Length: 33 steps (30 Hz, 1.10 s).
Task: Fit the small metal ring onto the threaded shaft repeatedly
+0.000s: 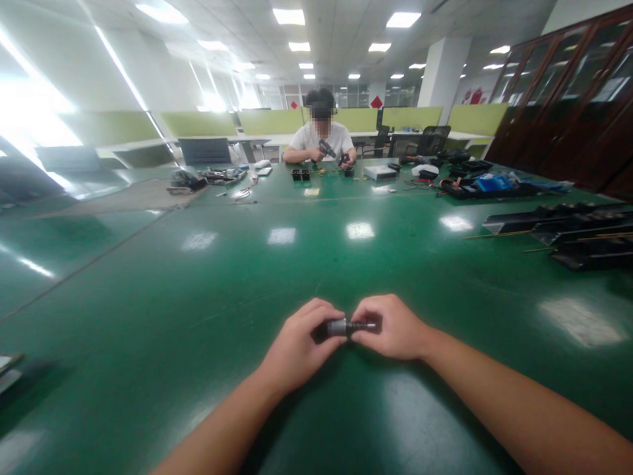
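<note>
A small cylindrical metal part [337,327] lies sideways just over the green table, with a grey barrel at its left and a thin, ridged dark shaft [363,325] at its right. It looks like a small motor, though its exact kind is unclear. My left hand [304,340] is closed around the barrel, thumb and fingers on either side. On the shaft side, my right hand [390,328] is closed, its thumb and forefinger pinching the part near the middle. The silvery shaft tip points into my right palm. Fingers cover both ends of the part in places.
Across the green table [237,264], a co-worker [321,135] holds a power drill [327,148]. Black trays [300,174] and loose electronics stand along the far side. Long black metal profiles [558,221] with thin rods lie at the right. A pale object [10,369] sits at the left edge.
</note>
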Each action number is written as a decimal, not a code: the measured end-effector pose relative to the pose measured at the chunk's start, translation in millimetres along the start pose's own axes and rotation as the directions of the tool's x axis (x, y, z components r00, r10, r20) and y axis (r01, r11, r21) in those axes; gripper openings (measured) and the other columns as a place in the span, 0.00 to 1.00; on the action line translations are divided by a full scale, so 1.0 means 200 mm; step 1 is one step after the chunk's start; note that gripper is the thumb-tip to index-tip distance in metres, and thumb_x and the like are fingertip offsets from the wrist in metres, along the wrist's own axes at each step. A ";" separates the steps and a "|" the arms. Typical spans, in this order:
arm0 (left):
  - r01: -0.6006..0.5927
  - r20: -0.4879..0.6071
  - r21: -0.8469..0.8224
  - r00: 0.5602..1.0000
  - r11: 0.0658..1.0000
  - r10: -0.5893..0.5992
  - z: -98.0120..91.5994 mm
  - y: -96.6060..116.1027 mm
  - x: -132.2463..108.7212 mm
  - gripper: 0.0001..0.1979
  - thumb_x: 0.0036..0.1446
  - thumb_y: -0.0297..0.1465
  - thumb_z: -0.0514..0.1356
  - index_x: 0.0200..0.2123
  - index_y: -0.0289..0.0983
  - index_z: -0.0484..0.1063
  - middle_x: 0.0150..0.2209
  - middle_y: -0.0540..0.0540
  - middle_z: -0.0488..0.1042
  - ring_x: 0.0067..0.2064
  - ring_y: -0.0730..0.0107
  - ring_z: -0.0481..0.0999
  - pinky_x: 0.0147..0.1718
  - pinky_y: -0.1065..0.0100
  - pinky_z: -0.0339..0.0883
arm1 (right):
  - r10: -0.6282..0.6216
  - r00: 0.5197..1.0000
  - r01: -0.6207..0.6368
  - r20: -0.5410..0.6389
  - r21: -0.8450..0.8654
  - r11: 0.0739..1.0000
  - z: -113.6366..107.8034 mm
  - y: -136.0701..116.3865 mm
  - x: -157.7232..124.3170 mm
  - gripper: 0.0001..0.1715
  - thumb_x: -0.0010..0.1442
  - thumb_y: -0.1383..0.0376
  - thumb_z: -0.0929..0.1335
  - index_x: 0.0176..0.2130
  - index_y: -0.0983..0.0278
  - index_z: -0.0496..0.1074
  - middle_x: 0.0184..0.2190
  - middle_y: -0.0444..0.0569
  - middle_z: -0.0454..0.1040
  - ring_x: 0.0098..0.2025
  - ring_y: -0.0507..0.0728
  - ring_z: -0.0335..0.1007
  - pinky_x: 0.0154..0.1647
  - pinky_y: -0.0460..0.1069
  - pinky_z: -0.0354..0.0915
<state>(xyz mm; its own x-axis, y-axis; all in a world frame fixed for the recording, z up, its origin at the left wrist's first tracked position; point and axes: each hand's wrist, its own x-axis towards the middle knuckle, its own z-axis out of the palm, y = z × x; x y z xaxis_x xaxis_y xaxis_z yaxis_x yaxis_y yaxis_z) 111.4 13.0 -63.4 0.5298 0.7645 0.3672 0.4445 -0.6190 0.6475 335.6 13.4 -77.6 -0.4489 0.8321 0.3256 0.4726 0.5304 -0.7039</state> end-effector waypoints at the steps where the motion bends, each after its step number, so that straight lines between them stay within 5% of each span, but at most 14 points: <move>1: 0.001 0.002 0.000 1.000 1.000 -0.001 0.00 0.00 0.00 0.10 0.57 0.27 0.64 0.44 0.39 0.74 0.42 0.44 0.74 0.45 0.65 0.74 0.45 0.64 0.70 | 0.003 1.000 -0.003 0.001 0.001 1.000 0.00 0.00 0.00 0.06 0.51 0.67 0.74 0.33 0.63 0.76 0.30 0.46 0.78 0.30 0.54 0.72 0.33 0.47 0.65; 33: 0.006 -0.041 0.022 0.999 1.000 -0.005 -0.04 -0.02 -0.01 0.12 0.56 0.27 0.66 0.44 0.41 0.74 0.43 0.48 0.74 0.46 0.69 0.73 0.47 0.66 0.67 | 0.023 0.997 -0.025 -0.071 -0.037 0.999 -0.01 -0.01 0.01 0.03 0.52 0.68 0.73 0.31 0.64 0.75 0.26 0.44 0.75 0.28 0.52 0.69 0.30 0.46 0.61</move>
<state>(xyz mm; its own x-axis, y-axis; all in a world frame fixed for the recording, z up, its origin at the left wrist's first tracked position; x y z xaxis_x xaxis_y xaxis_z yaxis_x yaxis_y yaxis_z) 103.4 15.9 -61.0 0.4971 0.7744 0.3913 0.4636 -0.6183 0.6347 335.8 13.4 -73.3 -0.3834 0.8533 0.3534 0.5113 0.5147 -0.6882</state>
